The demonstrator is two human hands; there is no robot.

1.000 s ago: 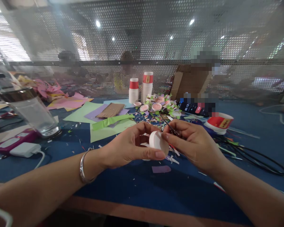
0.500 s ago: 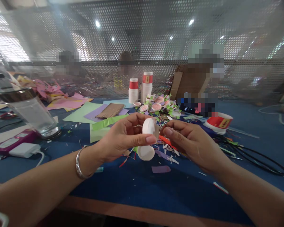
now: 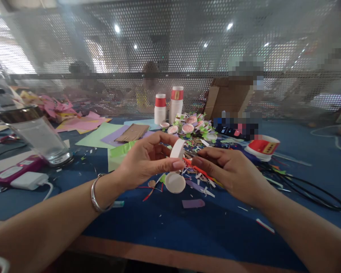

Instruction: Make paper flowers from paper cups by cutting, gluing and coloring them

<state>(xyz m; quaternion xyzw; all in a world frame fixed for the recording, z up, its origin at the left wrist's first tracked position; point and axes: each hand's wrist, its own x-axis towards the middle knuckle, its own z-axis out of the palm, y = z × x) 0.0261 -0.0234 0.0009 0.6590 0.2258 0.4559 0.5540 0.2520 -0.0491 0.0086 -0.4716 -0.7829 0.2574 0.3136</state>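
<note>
Between the thumb and fingers of my left hand (image 3: 153,157) is a white paper cup bottom (image 3: 177,149), a shallow round piece with a short rim, held tilted on edge. My right hand (image 3: 230,168) is closed just right of it, thumb against forefinger, pinching a thin dark piece (image 3: 192,153) whose kind I cannot make out. Its tip points toward the cup bottom; whether they touch is unclear. Below my left hand, a second white cup bottom (image 3: 175,182) lies on the blue table (image 3: 170,223). Paper scraps (image 3: 203,178) in orange, white and purple lie under and behind my hands.
Stacked paper cups (image 3: 176,104) stand at the back, near a pile of decorated cup bottoms (image 3: 191,127). Coloured paper sheets (image 3: 95,135) and corrugated cardboard (image 3: 132,132) lie left. A glass bottle (image 3: 39,132) and power strip (image 3: 19,168) are far left; a red-white cup (image 3: 263,148) and cables (image 3: 307,193) right.
The cup bottom in my left hand has turned, showing more of its rim edge. My right hand has shifted slightly, and the thin dark piece shows more clearly.
</note>
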